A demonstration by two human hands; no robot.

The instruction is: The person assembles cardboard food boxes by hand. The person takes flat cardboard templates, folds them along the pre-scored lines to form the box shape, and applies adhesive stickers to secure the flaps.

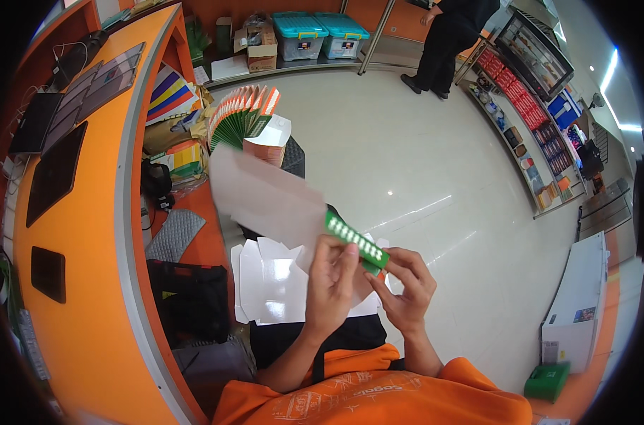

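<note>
A cardboard food carton [356,239] is held in front of me, partly folded. Its narrow green side with white print faces up, and its long white panel [265,195] stretches to the upper left, smeared by motion. My left hand [330,280] pinches the green side near its middle between thumb and fingers. At the lower right end, my right hand [407,287] grips the carton's small end flaps, partly hidden by the fingers. Below, flat white carton blanks [272,287] lie across my lap, glossy inside up.
Ahead on the left, a fanned row of green and orange cartons [237,120] stands beside a stack of white-topped cartons [270,138]. An orange counter [95,283] runs along my left. A person [453,42] in black stands at the back. A white chest freezer [577,304] is at right.
</note>
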